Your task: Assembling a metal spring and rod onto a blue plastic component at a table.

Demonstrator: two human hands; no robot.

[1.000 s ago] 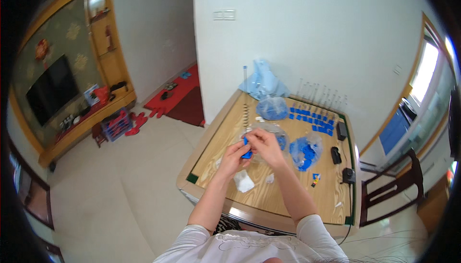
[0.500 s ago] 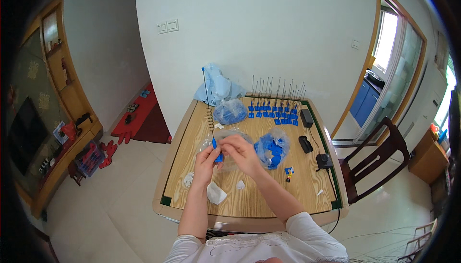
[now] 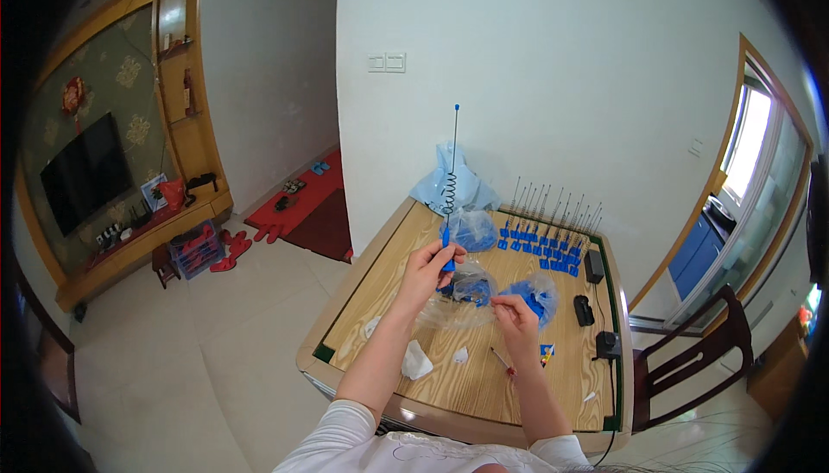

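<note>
My left hand point(image 3: 427, 268) grips the blue base of a long metal antenna point(image 3: 451, 181) with a coiled spring in its middle, held upright above the wooden table point(image 3: 380, 287). My right hand point(image 3: 516, 313) pinches something small and thin beside a clear plastic bag point(image 3: 471, 287) of blue parts; what it pinches is too small to tell. A row of finished antennas on blue bases point(image 3: 544, 231) stands at the table's far side.
Two more bags of blue parts point(image 3: 473, 230) point(image 3: 534, 293) lie on the table, with a light blue cloth point(image 3: 458, 188) at the back, black devices point(image 3: 593, 266) at the right, a small screwdriver point(image 3: 501, 361) and white scraps point(image 3: 416, 361) near me. A dark chair point(image 3: 691, 369) stands right.
The view has shifted and tilted. My left hand has raised the antenna upright, and my right hand has moved off it to the right, near the bag.
</note>
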